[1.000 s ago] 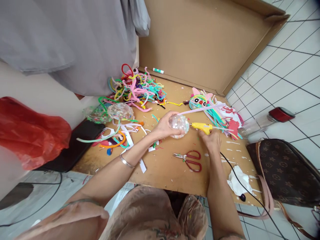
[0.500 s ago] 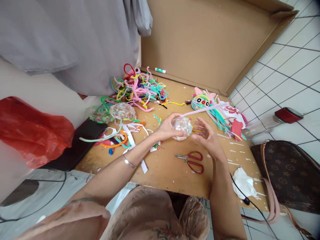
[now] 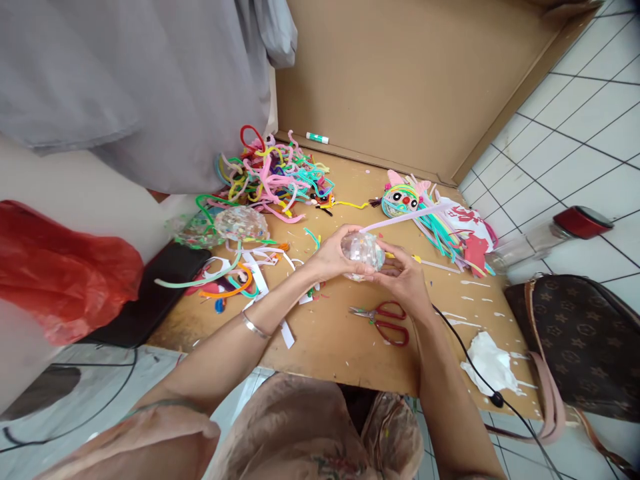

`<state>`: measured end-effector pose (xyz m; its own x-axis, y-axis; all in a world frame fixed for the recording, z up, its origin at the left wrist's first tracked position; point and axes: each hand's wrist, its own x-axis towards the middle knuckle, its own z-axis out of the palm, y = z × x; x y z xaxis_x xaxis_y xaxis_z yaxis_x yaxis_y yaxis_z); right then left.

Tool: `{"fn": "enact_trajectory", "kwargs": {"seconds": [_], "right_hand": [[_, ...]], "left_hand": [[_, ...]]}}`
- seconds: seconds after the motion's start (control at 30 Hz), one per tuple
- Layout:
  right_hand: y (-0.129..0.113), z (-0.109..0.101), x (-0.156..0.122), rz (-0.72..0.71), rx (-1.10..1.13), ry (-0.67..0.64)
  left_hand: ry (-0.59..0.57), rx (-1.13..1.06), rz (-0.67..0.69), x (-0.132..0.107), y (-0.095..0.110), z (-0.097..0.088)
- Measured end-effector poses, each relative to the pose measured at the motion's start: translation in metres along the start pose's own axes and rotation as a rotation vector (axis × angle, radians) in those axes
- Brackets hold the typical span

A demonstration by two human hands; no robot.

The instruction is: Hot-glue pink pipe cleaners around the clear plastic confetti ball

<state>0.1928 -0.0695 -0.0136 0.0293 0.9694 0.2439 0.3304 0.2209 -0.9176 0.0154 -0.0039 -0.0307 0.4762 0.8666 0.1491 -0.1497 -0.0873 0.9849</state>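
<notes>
Both hands meet over the middle of the wooden board [image 3: 325, 333]. My left hand [image 3: 333, 257] wraps round a clear ball filled with glittery bits [image 3: 361, 251]. A lilac pipe cleaner [image 3: 407, 217] sticks out from the ball's top toward the right. My right hand [image 3: 406, 280] grips the ball's lower right side with thumb and fingers. The yellow glue gun [image 3: 400, 257] lies on the board just behind my right hand, mostly hidden. Red-handled scissors [image 3: 385, 320] lie just below my hands.
A tangle of coloured pipe cleaners [image 3: 273, 175] sits at the back left, a second clear ball [image 3: 240, 223] left of it. A pipe-cleaner doll face [image 3: 403, 198] lies back right. A crumpled tissue [image 3: 487, 365], black cord, brown bag [image 3: 575, 340] and red-lidded jar [image 3: 550, 235] are at right.
My right hand put the yellow glue gun down on the board, then came back and closed on the ball beside my left hand.
</notes>
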Motion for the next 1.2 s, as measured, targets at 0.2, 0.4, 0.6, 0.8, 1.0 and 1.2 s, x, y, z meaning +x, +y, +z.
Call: {"fn": "enact_trajectory", "kwargs": {"seconds": [0.2,0.4,0.6,0.8,1.0,1.2], "right_hand": [[-0.001,0.001,-0.001,-0.005,-0.009,0.01],[0.002,0.003,-0.001,0.002,0.012,0.019],[0.003,0.004,-0.001,-0.017,-0.026,-0.001],[0.004,0.004,-0.002,-0.11,-0.124,0.03],[0.007,0.001,-0.001,-0.172,-0.17,0.001],[0.008,0.0,-0.002,-0.18,-0.186,-0.011]], "left_hand": [[-0.006,0.017,-0.002,0.0,0.001,-0.001],[0.024,0.052,-0.015,-0.002,0.009,0.002],[0.044,0.091,-0.008,-0.002,0.009,0.002],[0.038,0.126,-0.031,-0.002,0.011,0.0],[0.026,0.121,-0.063,-0.003,0.012,0.0],[-0.015,0.096,-0.036,-0.002,0.007,-0.003]]}}
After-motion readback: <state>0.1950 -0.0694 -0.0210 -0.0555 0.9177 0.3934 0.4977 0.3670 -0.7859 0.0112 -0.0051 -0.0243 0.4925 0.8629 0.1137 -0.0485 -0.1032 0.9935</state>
